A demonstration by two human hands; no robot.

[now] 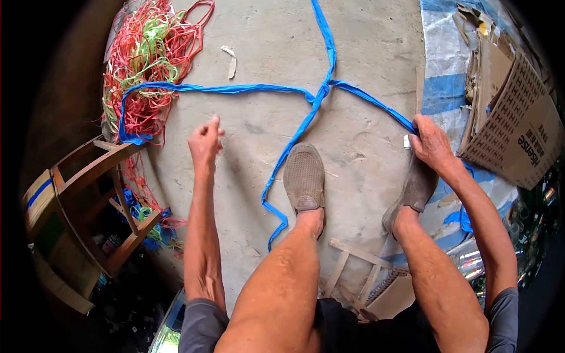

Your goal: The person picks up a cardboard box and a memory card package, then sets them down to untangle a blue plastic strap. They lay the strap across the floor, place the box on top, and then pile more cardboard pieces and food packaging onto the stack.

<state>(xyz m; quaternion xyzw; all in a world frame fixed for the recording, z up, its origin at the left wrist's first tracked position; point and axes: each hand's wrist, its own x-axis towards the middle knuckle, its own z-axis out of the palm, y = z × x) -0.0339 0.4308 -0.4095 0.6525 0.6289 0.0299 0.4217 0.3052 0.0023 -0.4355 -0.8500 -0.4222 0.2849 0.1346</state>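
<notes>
Long blue plastic strips [247, 89] lie crossed on the concrete floor, joined at a twisted knot [322, 90] in front of my shoes. One strip runs up and away, one down past my left shoe [305, 176], and one to each side. My right hand [434, 143] is closed at the end of the right-hand strip, low beside my right shoe [419, 183]. A small white piece [406, 142] shows by its fingers. Over bare floor, below the left-hand strip and apart from it, my left hand [206, 143] has its fingers curled; nothing shows in them.
A tangled heap of red and green strapping [147, 65] lies at the upper left, above a wooden chair [106, 170]. Flattened cardboard [518, 123] leans at the right on a blue-and-white striped sheet [442, 67]. A small wooden frame [356, 267] lies between my legs.
</notes>
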